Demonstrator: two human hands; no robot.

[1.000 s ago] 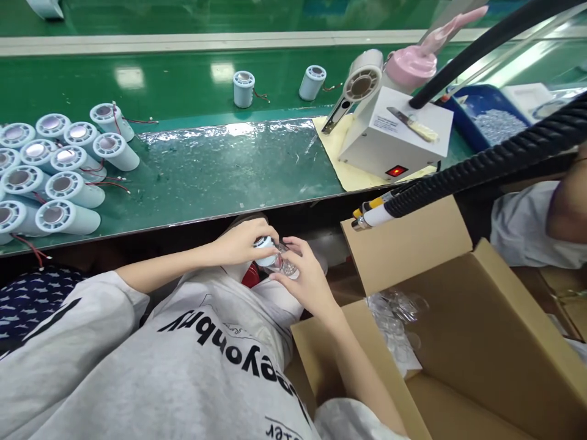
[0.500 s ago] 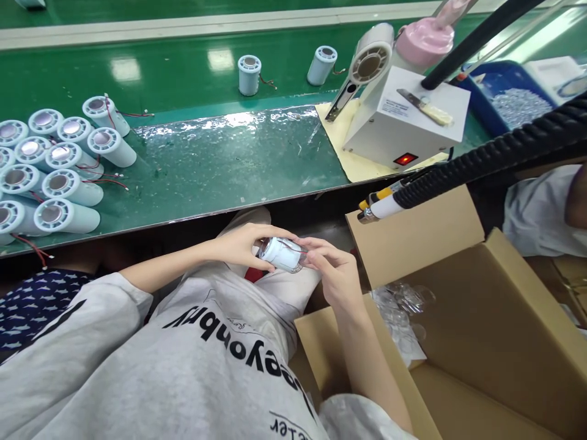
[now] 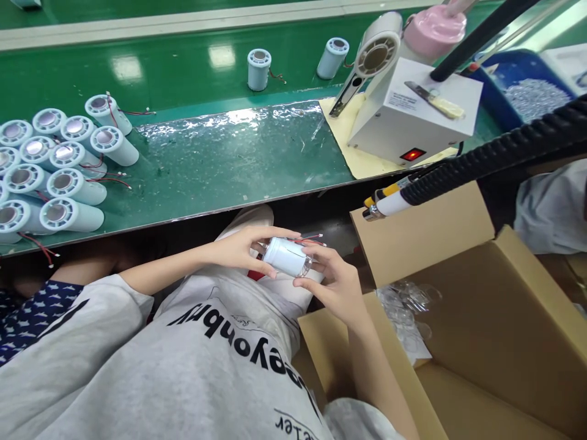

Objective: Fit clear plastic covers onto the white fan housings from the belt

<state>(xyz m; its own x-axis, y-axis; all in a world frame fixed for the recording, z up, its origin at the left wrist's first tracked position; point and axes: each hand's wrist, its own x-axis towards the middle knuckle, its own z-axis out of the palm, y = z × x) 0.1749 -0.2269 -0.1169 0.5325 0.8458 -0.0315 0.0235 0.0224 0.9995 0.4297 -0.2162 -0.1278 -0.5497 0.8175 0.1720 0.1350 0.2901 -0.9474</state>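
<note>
Above my lap, a light-blue cylinder (image 3: 287, 256) lies on its side between both hands. Thumb and fingers of my left hand (image 3: 238, 245) are closed around its left end. My right hand (image 3: 338, 282) grips the other end, where a clear plastic piece (image 3: 307, 265) shows at the rim. Thin red and black wires (image 3: 314, 238) with small white connectors stick out past the right end. My fingers hide part of both ends.
Several similar cylinders (image 3: 73, 183) stand at the bench's left; two more stand farther back. A white box (image 3: 415, 116) with a lit red switch sits right of centre, near a black corrugated hose (image 3: 495, 150). An open carton (image 3: 463, 305) holds clear plastic pieces (image 3: 406, 305); a blue tray (image 3: 499, 85) stands behind.
The cylinder has turned from end-on to lying sideways between my hands. My right hand has shifted right and re-gripped at the clear end, and the wires now hang free past it.
</note>
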